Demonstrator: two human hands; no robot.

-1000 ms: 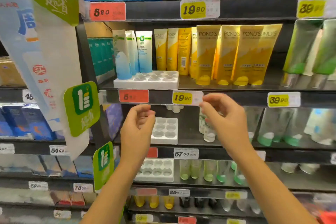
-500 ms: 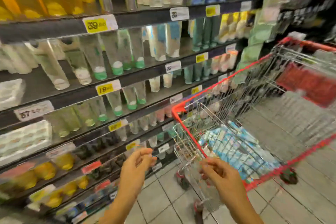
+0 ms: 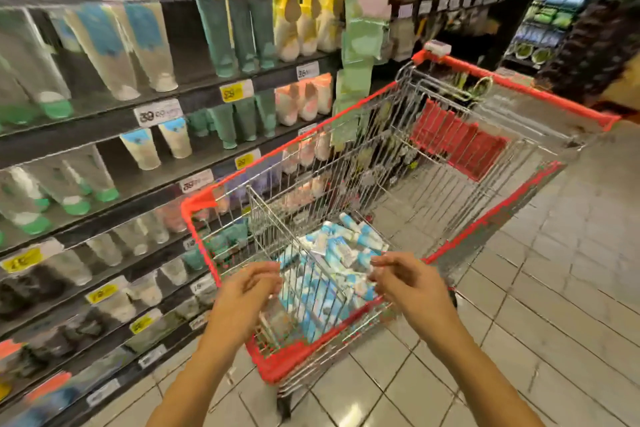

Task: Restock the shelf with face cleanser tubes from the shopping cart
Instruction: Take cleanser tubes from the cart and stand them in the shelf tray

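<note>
A red-rimmed wire shopping cart (image 3: 512, 198) stands on the tiled floor to the right of the shelves. Several blue-and-white face cleanser tubes (image 3: 337, 255) lie piled in its near end, behind a wire divider. My left hand (image 3: 247, 291) hovers over the cart's near left corner with fingers loosely curled and nothing in it. My right hand (image 3: 407, 279) hovers over the near right rim, fingers also relaxed and holding nothing. Both hands are above the tubes and touch none. The frame is blurred by motion.
Dark shelves (image 3: 104, 125) with rows of tubes and yellow and white price tags run along the left. Green hanging signs (image 3: 360, 45) stick out from the shelf by the cart's far left side. More racks (image 3: 554, 21) stand at the far right.
The view has swung from the shelf to the right and down onto the cart. Both hands have come away from the shelf edge and now hover over the cart's near end.
</note>
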